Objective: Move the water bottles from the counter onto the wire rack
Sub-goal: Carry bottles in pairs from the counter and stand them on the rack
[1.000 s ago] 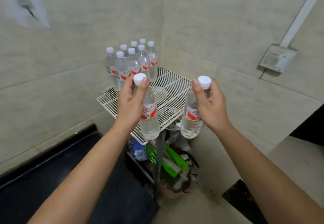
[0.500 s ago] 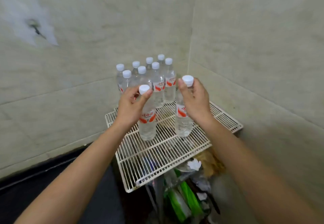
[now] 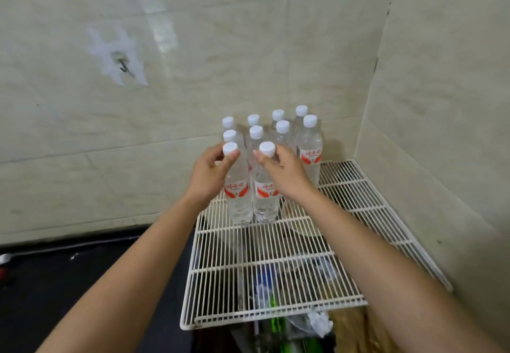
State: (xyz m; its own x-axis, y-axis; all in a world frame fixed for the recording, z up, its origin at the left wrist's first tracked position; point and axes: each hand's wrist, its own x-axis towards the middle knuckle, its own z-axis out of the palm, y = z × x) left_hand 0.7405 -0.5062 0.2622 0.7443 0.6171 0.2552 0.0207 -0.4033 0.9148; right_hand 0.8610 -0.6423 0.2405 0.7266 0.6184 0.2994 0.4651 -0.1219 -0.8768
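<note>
A white wire rack (image 3: 276, 269) fills the corner between two tiled walls. Several clear water bottles with white caps and red labels stand grouped at its back left (image 3: 310, 145). My left hand (image 3: 209, 176) grips the neck of one bottle (image 3: 238, 200), and my right hand (image 3: 281, 173) grips the neck of a second bottle (image 3: 265, 203). Both bottles stand upright side by side, their bases on the rack wires just in front of the group.
A black counter (image 3: 55, 283) lies to the left of the rack, with a small red and white object (image 3: 4, 264) at its left edge. Green packets and bags (image 3: 289, 333) are stored under the rack. A metal hook (image 3: 122, 62) sticks out of the back wall.
Both hands have carried their bottles forward and down, from over the rack's front edge to the row in front of the group. The camera has come closer to the rack.
</note>
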